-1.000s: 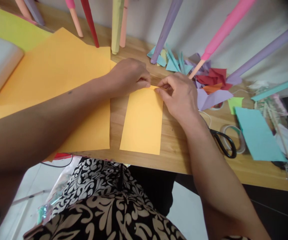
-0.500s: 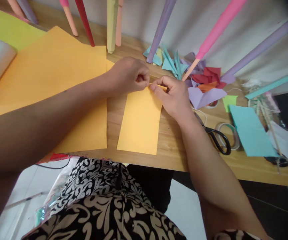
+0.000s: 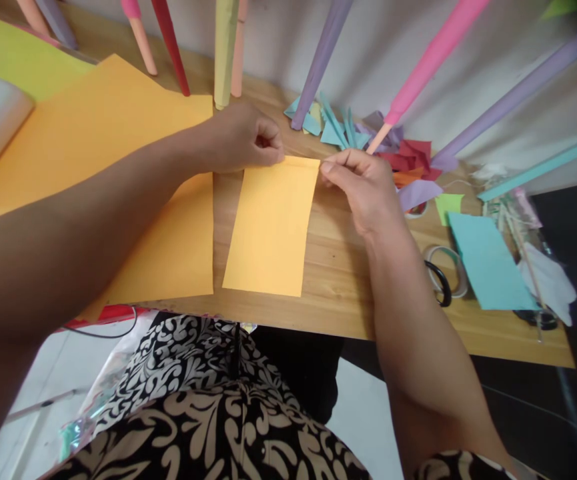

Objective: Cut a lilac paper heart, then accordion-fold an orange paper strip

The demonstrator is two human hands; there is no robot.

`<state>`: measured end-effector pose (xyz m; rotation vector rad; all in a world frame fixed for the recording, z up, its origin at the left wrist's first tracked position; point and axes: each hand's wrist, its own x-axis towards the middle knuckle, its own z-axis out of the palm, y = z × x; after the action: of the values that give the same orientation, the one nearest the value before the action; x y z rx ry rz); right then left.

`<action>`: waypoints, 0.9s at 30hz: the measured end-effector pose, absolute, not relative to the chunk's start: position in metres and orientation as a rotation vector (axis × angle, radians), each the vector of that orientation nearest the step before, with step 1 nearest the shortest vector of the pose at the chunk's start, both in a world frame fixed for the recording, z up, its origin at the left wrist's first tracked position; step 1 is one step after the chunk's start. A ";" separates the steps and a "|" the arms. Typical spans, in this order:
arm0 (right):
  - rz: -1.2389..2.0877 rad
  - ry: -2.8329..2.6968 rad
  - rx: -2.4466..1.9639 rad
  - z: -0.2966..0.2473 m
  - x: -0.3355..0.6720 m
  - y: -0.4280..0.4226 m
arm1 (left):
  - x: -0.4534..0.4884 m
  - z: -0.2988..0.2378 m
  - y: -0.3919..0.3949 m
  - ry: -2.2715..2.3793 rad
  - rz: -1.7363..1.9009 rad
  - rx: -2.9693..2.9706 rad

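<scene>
A small orange-yellow sheet of paper [image 3: 271, 230] lies on the wooden table, with a narrow crease or fold along its far edge. My left hand [image 3: 253, 137] is closed in a pinch at the sheet's far left corner. At the far right corner, the thumb and fingers of my right hand [image 3: 363, 183] are pinched together on the paper's edge. Left of the small sheet, under my left forearm, lies a large orange sheet [image 3: 168, 247].
Rolled paper tubes, among them a purple tube [image 3: 321, 63] and a pink tube [image 3: 433, 60], lean against the wall. Folded paper scraps [image 3: 408, 157] lie behind my right hand. At right are a black scissor handle [image 3: 441, 283], a tape roll [image 3: 461, 270] and a turquoise sheet [image 3: 488, 260].
My hands have moved apart along the far edge, the right one out to the corner. The creased strip between them now shows. The small sheet sits slightly further left in view.
</scene>
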<state>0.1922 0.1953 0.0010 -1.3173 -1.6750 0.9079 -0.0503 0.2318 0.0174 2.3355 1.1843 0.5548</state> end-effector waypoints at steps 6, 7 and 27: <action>0.819 -1.635 -1.352 0.000 0.192 0.196 | -0.051 0.020 0.228 1.202 0.435 2.317; 0.808 -1.655 -1.323 0.000 0.191 0.195 | -0.049 0.021 0.226 1.238 0.423 2.295; 0.724 -1.727 -1.212 -0.008 0.191 0.199 | -0.055 0.024 0.228 1.394 0.611 1.967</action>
<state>0.1910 0.1989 -0.0085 -1.2115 -1.7271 0.7236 -0.0552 0.2277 0.0241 1.9667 1.3942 0.6111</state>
